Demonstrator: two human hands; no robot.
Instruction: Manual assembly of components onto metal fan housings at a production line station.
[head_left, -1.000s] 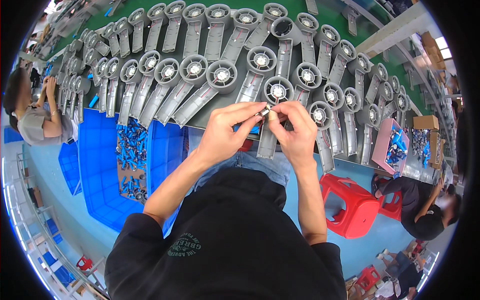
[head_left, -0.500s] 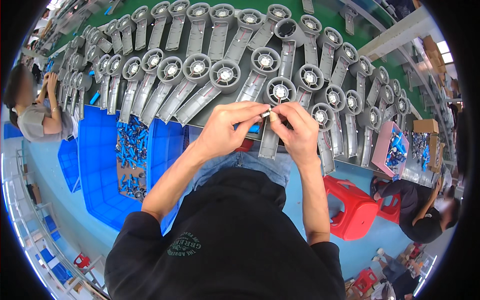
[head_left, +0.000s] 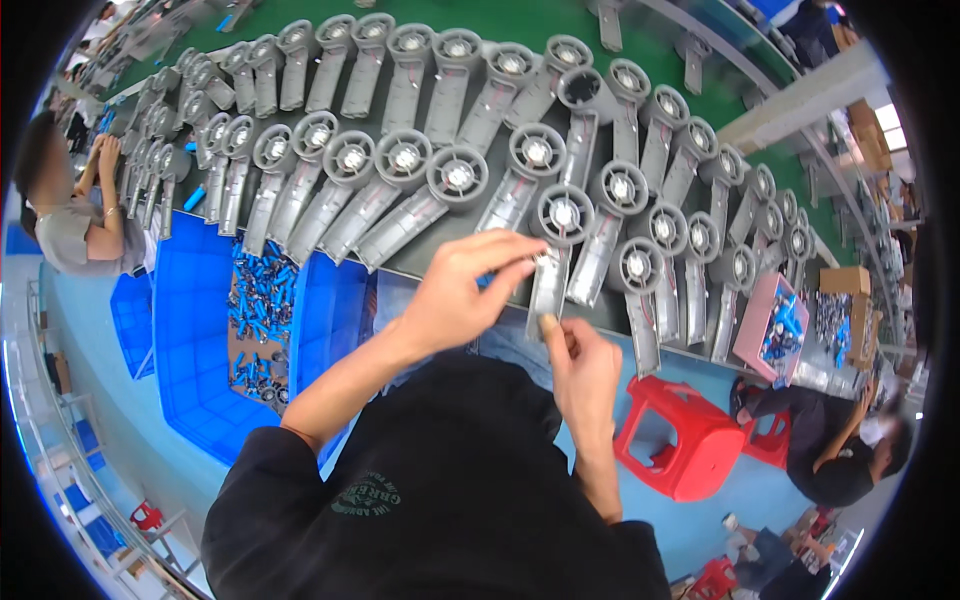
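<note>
Dozens of grey fan housings (head_left: 404, 158) lie in curving rows across a dark worktable (head_left: 438, 228), each with a round spoked ring at the top and a trough-like handle below. The one nearest the person, a fan unit (head_left: 562, 215) at the table's front edge, has its ring pointing away and its open handle (head_left: 548, 290) pointing toward the body. The left hand (head_left: 465, 290) is at the upper end of this handle, just below the ring, its index finger stretched out and its thumb close beneath; whether the tips pinch anything cannot be told. A bit of blue shows between that thumb and the fingers, too hidden to identify. The right hand (head_left: 583, 360) is at the handle's lower end, its fingers curled and its thumb and index finger close together; whether they grip the edge is unclear.

To the left, below the table, a blue bin (head_left: 195, 330) stands beside a heap of blue cylinders (head_left: 262, 295). On the right, a pink box (head_left: 757, 325) holds more blue pieces, near a cardboard box (head_left: 845, 280). A red stool (head_left: 690, 440) stands below. A co-worker in grey (head_left: 80, 235) is at the far left, and another in black (head_left: 838, 470) at the right.
</note>
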